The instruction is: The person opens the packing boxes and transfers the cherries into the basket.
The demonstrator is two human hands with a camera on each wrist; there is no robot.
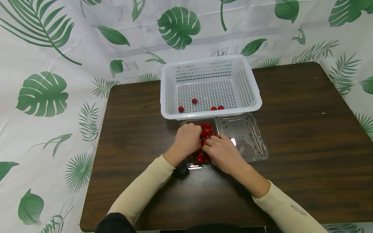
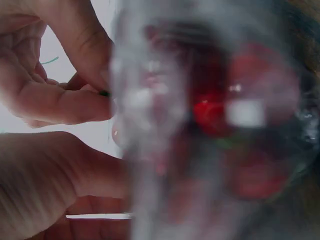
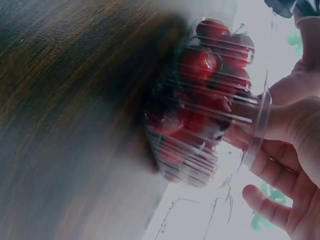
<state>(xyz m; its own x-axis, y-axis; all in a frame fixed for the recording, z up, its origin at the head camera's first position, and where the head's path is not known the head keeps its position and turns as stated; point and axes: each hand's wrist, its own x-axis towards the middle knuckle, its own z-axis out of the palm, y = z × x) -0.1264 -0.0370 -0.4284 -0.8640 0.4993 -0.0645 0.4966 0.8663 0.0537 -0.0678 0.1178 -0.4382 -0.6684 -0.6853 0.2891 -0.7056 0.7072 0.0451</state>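
Observation:
A clear plastic box (image 1: 193,167) holds many red cherries (image 1: 207,130), some with green stems. My left hand (image 1: 187,137) is curled over the left side of the box; its fingertips are hidden behind the box wall in the left wrist view, so I cannot tell what they hold. My right hand (image 1: 222,152) reaches in from the right, knuckles close to the left hand. Between its thumb and forefinger, in the left wrist view, a bit of green cherry stem (image 2: 104,93) is pinched. The little finger (image 3: 265,205) of that hand stands away from the box in the right wrist view.
Behind the box stands a white perforated basket (image 1: 211,114) with several loose cherries on its floor. The box's clear lid (image 1: 247,140) lies folded out to the right. All rest on a dark wooden table (image 1: 306,145), with a leaf-print cloth (image 1: 116,19) behind.

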